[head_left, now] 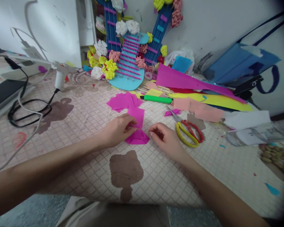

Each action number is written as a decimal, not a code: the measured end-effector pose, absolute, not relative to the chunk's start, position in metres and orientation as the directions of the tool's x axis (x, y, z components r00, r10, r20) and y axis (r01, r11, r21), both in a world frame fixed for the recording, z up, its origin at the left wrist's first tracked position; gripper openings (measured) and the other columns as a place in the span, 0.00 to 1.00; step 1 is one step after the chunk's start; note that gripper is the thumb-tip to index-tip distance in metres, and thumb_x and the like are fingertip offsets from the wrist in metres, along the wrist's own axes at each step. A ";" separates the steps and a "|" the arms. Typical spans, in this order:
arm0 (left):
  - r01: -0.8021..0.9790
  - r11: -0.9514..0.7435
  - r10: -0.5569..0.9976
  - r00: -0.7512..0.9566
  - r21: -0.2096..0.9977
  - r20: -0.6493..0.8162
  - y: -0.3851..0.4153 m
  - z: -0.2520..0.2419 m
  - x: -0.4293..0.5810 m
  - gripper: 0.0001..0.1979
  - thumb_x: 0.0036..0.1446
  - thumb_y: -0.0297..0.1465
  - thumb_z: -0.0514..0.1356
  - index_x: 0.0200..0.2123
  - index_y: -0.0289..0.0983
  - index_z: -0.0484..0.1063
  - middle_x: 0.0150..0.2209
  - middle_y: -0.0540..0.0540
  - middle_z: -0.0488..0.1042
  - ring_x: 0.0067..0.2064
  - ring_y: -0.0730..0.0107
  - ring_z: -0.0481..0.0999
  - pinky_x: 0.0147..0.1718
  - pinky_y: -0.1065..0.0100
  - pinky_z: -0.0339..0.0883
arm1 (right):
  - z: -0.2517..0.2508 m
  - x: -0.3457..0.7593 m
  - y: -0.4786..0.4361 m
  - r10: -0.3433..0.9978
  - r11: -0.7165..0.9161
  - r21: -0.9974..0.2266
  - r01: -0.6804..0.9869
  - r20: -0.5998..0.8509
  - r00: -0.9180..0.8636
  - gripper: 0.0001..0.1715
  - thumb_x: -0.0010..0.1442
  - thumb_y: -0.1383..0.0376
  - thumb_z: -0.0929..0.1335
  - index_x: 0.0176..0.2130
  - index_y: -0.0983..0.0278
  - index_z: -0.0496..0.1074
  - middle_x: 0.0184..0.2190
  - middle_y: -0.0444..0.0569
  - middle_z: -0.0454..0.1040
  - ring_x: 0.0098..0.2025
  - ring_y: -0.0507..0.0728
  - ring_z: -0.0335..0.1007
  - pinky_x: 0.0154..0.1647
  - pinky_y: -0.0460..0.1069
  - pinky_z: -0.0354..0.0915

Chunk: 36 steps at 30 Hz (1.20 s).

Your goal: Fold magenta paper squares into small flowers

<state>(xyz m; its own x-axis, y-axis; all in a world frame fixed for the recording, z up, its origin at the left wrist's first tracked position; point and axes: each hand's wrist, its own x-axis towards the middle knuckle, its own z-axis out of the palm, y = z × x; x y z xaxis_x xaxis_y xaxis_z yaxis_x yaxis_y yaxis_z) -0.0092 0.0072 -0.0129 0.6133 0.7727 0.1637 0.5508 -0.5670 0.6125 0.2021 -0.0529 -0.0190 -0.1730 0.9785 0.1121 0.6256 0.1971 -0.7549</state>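
Note:
My left hand [117,130] pinches the middle of a magenta paper piece [137,126] that is folded like a bow on the checked mat [156,176]. Its fingers are pressed together on the fold. My right hand [167,138] lies just right of the paper with fingers curled in, their tips near the paper's lower edge; what they hold, if anything, is hidden. A pile of magenta paper squares [123,101] lies beyond the hands.
Yellow-and-red scissors [188,130] lie right of my right hand. A green marker [157,99], sheets of coloured paper [203,94], a glue gun [60,74] with black cable [28,110], and a blue guitar-shaped craft with paper flowers [127,60] stand farther back.

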 end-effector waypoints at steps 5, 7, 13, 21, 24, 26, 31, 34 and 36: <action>0.497 -0.632 0.688 0.713 0.594 0.135 0.017 -0.010 0.010 0.04 0.54 0.27 0.59 0.33 0.32 0.73 0.34 0.44 0.72 0.35 0.68 0.71 0.34 0.68 0.63 | -0.020 0.204 -0.053 0.977 0.200 -0.776 0.598 0.115 -0.178 0.05 0.59 0.70 0.64 0.35 0.62 0.68 0.30 0.44 0.70 0.31 0.52 0.65 0.32 0.48 0.61; 0.486 -0.618 0.680 0.725 0.618 0.111 0.018 -0.009 0.012 0.01 0.51 0.24 0.60 0.30 0.33 0.72 0.31 0.46 0.72 0.33 0.70 0.71 0.32 0.69 0.62 | -0.020 0.205 -0.053 0.979 0.189 -0.798 0.572 0.107 -0.174 0.04 0.59 0.69 0.64 0.36 0.62 0.68 0.30 0.44 0.70 0.33 0.53 0.66 0.33 0.49 0.61; 0.358 -0.335 0.831 0.548 0.872 0.094 0.018 -0.009 0.003 0.03 0.51 0.26 0.60 0.28 0.33 0.69 0.23 0.51 0.69 0.25 0.76 0.67 0.24 0.73 0.58 | -0.017 0.201 -0.055 0.996 0.083 -0.900 0.427 0.068 -0.051 0.08 0.62 0.61 0.63 0.39 0.62 0.67 0.34 0.47 0.70 0.33 0.53 0.65 0.31 0.48 0.61; -0.204 0.421 0.845 0.443 0.884 -0.300 0.001 -0.015 0.009 0.09 0.52 0.29 0.63 0.30 0.33 0.64 0.26 0.52 0.68 0.25 0.80 0.69 0.27 0.75 0.64 | -0.019 0.196 -0.052 0.995 -0.056 -0.996 0.062 -0.062 -0.084 0.16 0.57 0.62 0.68 0.43 0.59 0.60 0.38 0.46 0.72 0.36 0.52 0.68 0.32 0.48 0.63; -0.240 0.455 0.827 0.470 0.858 -0.307 -0.007 -0.014 0.011 0.11 0.51 0.28 0.64 0.31 0.34 0.63 0.27 0.53 0.69 0.28 0.77 0.73 0.32 0.71 0.69 | -0.023 0.196 -0.051 0.980 -0.153 -0.988 -0.035 -0.147 -0.131 0.18 0.56 0.63 0.68 0.43 0.58 0.58 0.28 0.40 0.71 0.23 0.49 0.63 0.24 0.46 0.58; -0.193 0.413 0.821 0.502 0.890 -0.272 -0.010 -0.013 0.008 0.12 0.50 0.28 0.64 0.33 0.35 0.62 0.28 0.52 0.70 0.29 0.75 0.74 0.33 0.69 0.70 | -0.023 0.197 -0.050 0.974 -0.167 -0.985 -0.035 -0.159 -0.162 0.16 0.56 0.64 0.68 0.42 0.58 0.57 0.25 0.38 0.70 0.21 0.48 0.61 0.22 0.45 0.57; -0.046 0.031 0.777 0.630 0.998 0.004 -0.003 -0.010 -0.003 0.10 0.50 0.23 0.60 0.37 0.35 0.65 0.33 0.49 0.74 0.36 0.71 0.76 0.37 0.68 0.70 | -0.011 0.206 -0.046 0.951 -0.155 -0.971 0.181 -0.197 -0.239 0.08 0.58 0.65 0.64 0.39 0.61 0.61 0.26 0.38 0.66 0.21 0.47 0.60 0.20 0.43 0.56; 0.109 -0.220 0.724 0.684 0.969 0.087 -0.001 -0.013 -0.007 0.09 0.51 0.20 0.56 0.38 0.34 0.70 0.35 0.46 0.75 0.38 0.70 0.76 0.40 0.66 0.70 | -0.006 0.212 -0.044 0.926 -0.105 -0.961 0.257 -0.189 -0.328 0.07 0.59 0.68 0.63 0.40 0.62 0.62 0.25 0.38 0.62 0.21 0.46 0.56 0.20 0.43 0.54; 0.216 -0.364 0.721 0.681 0.906 0.127 -0.002 -0.017 -0.006 0.12 0.52 0.20 0.55 0.39 0.34 0.71 0.35 0.47 0.75 0.35 0.73 0.74 0.36 0.69 0.70 | -0.005 0.216 -0.043 0.903 -0.073 -0.955 0.287 -0.185 -0.388 0.07 0.59 0.69 0.62 0.40 0.62 0.63 0.26 0.38 0.62 0.22 0.46 0.55 0.21 0.43 0.54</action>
<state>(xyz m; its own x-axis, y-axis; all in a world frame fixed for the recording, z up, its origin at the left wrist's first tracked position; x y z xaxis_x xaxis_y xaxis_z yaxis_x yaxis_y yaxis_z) -0.0061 -0.0025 -0.0165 0.6809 0.7213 0.1271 0.2162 -0.3638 0.9061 0.2161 -0.0426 -0.0052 -0.3882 0.9027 -0.1854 0.2869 -0.0727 -0.9552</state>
